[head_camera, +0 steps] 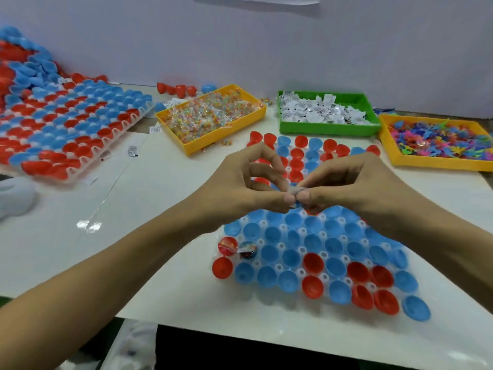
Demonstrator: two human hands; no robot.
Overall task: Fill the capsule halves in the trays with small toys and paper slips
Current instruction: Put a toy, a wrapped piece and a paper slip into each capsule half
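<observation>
Two capsule halves (227, 246) at the left edge of the near tray (324, 255) are showing contents; the rest are sitting empty. We are pinching a paper slip (293, 191) between left hand (241, 184) and right hand (354, 182), above that tray.

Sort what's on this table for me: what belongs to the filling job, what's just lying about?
In the job:
- near tray of capsule halves
- small item pinched by left hand and right hand
- green bin of paper slips
- yellow toy bins

Lying about:
- loose red halves by the wall
- stray slip
</observation>
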